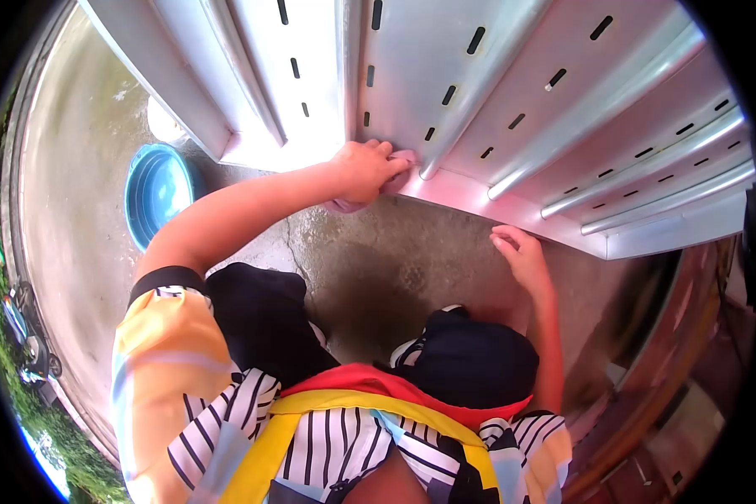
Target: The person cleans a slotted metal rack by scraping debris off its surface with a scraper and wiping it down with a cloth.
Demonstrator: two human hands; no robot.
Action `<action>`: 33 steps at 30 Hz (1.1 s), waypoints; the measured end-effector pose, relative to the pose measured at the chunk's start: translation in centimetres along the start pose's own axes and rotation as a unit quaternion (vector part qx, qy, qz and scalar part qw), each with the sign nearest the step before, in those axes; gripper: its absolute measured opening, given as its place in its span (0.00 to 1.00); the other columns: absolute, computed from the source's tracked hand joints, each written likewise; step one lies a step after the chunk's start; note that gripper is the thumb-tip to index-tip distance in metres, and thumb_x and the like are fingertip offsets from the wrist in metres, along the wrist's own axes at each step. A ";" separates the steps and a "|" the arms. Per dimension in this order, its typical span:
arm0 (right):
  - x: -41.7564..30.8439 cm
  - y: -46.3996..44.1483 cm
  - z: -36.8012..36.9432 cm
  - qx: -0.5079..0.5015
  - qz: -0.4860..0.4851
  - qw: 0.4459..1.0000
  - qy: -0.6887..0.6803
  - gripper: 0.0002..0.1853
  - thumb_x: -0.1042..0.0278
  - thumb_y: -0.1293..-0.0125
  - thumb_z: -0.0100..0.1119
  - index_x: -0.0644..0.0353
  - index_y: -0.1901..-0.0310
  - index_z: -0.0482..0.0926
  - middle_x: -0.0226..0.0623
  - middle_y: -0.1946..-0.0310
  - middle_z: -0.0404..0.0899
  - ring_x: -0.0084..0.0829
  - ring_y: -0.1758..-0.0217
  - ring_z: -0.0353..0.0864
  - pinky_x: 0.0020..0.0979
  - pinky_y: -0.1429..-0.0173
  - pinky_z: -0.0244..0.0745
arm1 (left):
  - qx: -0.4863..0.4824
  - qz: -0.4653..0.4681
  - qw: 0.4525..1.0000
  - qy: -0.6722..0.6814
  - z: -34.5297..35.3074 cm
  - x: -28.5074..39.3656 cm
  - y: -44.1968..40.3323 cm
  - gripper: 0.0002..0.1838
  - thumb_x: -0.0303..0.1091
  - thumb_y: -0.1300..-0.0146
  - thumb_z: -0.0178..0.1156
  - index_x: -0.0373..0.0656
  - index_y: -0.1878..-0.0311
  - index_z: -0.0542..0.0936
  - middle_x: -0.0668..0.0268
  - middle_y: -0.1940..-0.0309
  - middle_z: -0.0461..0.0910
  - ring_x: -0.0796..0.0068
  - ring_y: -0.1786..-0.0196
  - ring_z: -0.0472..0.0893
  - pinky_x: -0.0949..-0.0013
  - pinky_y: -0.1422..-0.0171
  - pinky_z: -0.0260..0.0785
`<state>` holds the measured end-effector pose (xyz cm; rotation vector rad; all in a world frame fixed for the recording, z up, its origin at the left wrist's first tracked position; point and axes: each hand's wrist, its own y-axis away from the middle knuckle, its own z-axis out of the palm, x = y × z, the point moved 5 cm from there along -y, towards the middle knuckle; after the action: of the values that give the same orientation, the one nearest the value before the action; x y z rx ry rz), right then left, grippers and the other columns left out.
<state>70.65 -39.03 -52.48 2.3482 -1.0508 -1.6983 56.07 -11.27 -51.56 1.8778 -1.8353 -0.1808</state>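
A pink cloth (344,204) is bunched under my left hand (367,170), whose fingers are closed round it against the near edge of a large metal panel (496,189). The panel is silvery, with raised round bars and rows of dark slots, and fills the upper part of the view. Below its edge, right of the cloth, hangs my right hand (520,252), apart from the metal, fingers loosely curved and holding nothing that shows.
A blue basin (155,193) stands on the wet concrete floor (412,252) at the left, with a white object (165,122) behind it. A parked motorbike (35,340) and greenery lie at the far left. Wooden edging (668,370) runs along the right.
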 end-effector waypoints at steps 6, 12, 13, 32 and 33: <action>-1.5 0.0 0.2 -0.035 -0.001 0.999 0.025 0.13 0.70 0.37 0.60 0.65 0.52 0.79 0.39 0.61 0.83 0.27 0.57 0.82 0.28 0.50 0.75 | -0.111 -0.002 0.993 -0.041 0.7 0.7 -2.3 0.38 0.39 0.44 0.60 0.63 0.28 0.61 0.57 0.46 0.73 0.58 0.44 0.76 0.59 0.44 0.71; -0.9 -0.3 0.1 -0.020 0.008 1.000 0.022 0.13 0.69 0.37 0.60 0.65 0.53 0.79 0.40 0.61 0.83 0.28 0.57 0.82 0.28 0.50 0.75 | -0.132 -0.019 0.989 -0.058 1.2 1.0 -3.2 0.35 0.40 0.43 0.59 0.60 0.30 0.63 0.57 0.45 0.74 0.58 0.43 0.76 0.59 0.44 0.71; -0.9 -0.2 0.3 -0.025 0.009 0.999 0.020 0.13 0.69 0.37 0.60 0.65 0.53 0.79 0.40 0.61 0.83 0.28 0.57 0.82 0.28 0.50 0.75 | -0.142 -0.022 0.988 -0.059 1.3 1.0 -3.3 0.34 0.40 0.43 0.58 0.60 0.30 0.64 0.57 0.45 0.74 0.58 0.44 0.77 0.59 0.44 0.71; -0.5 -0.9 0.9 -0.035 0.004 0.999 0.002 0.13 0.71 0.37 0.61 0.65 0.52 0.79 0.39 0.60 0.83 0.26 0.56 0.81 0.28 0.48 0.74 | 0.193 0.095 0.973 0.087 -0.4 1.5 -1.7 0.23 0.28 0.48 0.59 0.47 0.46 0.74 0.57 0.51 0.74 0.55 0.48 0.73 0.58 0.44 0.70; -1.3 -1.0 1.1 -0.047 -0.001 0.999 0.011 0.14 0.71 0.37 0.61 0.65 0.51 0.79 0.39 0.60 0.83 0.26 0.55 0.81 0.28 0.48 0.74 | 0.210 0.110 0.971 0.044 0.2 2.3 -2.0 0.21 0.30 0.46 0.59 0.48 0.46 0.75 0.58 0.50 0.74 0.56 0.48 0.74 0.58 0.45 0.71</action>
<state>70.00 -37.21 -52.25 2.3048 -0.9430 -1.6792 57.91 -13.60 -52.05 1.8863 -2.1223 0.3910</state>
